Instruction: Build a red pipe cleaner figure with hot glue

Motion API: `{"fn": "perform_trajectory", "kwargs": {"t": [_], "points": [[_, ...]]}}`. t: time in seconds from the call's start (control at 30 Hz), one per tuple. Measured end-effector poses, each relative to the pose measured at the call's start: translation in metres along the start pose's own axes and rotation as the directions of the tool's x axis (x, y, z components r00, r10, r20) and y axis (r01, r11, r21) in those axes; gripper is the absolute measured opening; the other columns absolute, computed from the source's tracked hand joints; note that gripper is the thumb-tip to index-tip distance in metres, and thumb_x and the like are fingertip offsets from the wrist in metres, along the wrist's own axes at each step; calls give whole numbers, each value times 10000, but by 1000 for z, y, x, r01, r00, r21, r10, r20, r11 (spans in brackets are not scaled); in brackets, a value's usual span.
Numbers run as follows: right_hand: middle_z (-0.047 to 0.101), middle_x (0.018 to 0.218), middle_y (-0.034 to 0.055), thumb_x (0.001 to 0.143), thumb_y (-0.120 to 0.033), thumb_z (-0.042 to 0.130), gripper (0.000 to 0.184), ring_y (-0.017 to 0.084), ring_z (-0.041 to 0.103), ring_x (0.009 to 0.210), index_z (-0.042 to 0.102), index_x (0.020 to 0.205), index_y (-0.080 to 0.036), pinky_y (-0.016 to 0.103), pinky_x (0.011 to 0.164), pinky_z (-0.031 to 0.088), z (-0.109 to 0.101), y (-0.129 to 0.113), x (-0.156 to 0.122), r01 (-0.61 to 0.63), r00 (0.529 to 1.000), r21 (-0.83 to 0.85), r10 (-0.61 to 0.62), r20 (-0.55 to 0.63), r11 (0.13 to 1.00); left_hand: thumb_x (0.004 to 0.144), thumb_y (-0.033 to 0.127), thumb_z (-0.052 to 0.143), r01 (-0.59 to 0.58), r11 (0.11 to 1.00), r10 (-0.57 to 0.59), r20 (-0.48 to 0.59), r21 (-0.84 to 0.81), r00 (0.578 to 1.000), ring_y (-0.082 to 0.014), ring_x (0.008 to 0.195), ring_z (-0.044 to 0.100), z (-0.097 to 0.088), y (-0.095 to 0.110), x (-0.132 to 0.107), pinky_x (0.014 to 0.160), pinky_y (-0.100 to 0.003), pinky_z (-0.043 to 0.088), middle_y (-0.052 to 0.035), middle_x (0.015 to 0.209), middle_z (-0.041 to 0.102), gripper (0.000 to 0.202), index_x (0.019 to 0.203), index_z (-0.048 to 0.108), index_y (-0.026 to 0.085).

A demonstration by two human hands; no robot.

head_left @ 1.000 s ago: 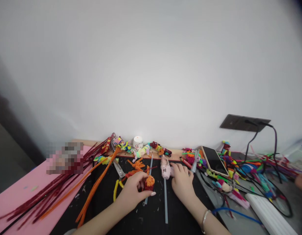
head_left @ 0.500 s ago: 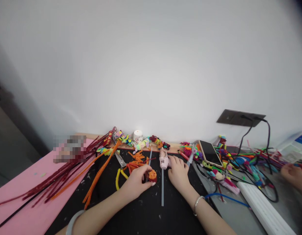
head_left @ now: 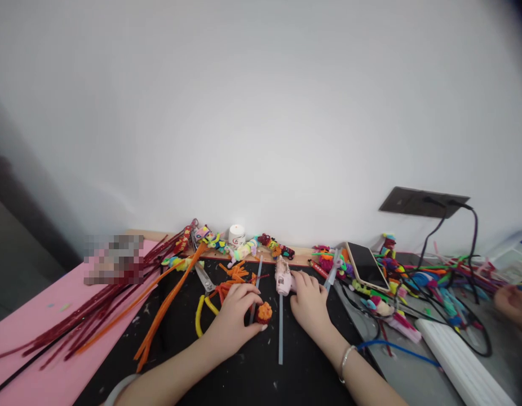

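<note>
A small orange pipe-cleaner piece with a dark red base (head_left: pixel 264 312) stands on the black mat. Beside it is my left hand (head_left: pixel 232 317), thumb close to its lower edge and the other fingers lifted apart. My right hand (head_left: pixel 309 298) lies around the handle of a pale pink hot glue gun (head_left: pixel 283 277), whose grip is mostly hidden under my fingers. From the gun's rear a translucent glue stick (head_left: pixel 281 332) sticks out toward me. Another glue stick (head_left: pixel 260 270) lies to the gun's left. Cut orange pipe-cleaner bits (head_left: pixel 235 272) and yellow-handled scissors (head_left: pixel 199 316) are behind my left hand.
Long red and orange pipe cleaners (head_left: pixel 113 296) spread over a pink sheet (head_left: pixel 28 327) on the left. Colourful figures and a white tub (head_left: pixel 237 235) line the wall. To the right are a phone (head_left: pixel 366 265), cables, a white power strip (head_left: pixel 459 361) and another person's hand (head_left: pixel 512 304).
The fingers of my left hand have spread from the orange and red piece, which now sits lower with its orange top facing up. My right hand stays on the glue gun.
</note>
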State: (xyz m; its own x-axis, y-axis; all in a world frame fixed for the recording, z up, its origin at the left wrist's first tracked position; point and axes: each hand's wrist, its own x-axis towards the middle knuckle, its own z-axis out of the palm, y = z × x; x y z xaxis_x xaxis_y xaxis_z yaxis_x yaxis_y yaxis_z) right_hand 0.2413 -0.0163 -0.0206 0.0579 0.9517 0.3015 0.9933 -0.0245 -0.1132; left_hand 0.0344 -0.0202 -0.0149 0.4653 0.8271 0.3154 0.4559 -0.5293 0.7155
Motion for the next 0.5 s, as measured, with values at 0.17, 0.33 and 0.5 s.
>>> {"fn": "perform_trajectory", "kwargs": {"t": [0.17,0.33,0.5], "points": [[548,1225,84,689,-73,419,537,262,465,1080,501,1206,-190,400,875,291,0,1,0,15,1000,-7,-15,9,1000,629,186,762,27,997,-29,19,68,999,-254,991,475,-1,0,1,874,-394,373,-44,979,595,301,883,601,208],[538,1244,94,683,-61,416,555,269,449,1110,497,1220,-178,425,898,281,-1,1,0,10,1000,-11,-10,28,1000,600,206,791,30,997,-33,36,75,999,-257,994,475,-2,-1,1,863,-393,376,-43,1004,597,360,903,597,212],[539,1251,90,679,-63,415,571,261,451,1116,479,1238,-163,443,914,287,-1,0,0,-2,999,3,2,38,1000,601,210,793,34,997,-36,42,64,998,-255,1013,478,-4,-1,1,878,-394,380,-45,1036,594,389,937,599,215]]}}
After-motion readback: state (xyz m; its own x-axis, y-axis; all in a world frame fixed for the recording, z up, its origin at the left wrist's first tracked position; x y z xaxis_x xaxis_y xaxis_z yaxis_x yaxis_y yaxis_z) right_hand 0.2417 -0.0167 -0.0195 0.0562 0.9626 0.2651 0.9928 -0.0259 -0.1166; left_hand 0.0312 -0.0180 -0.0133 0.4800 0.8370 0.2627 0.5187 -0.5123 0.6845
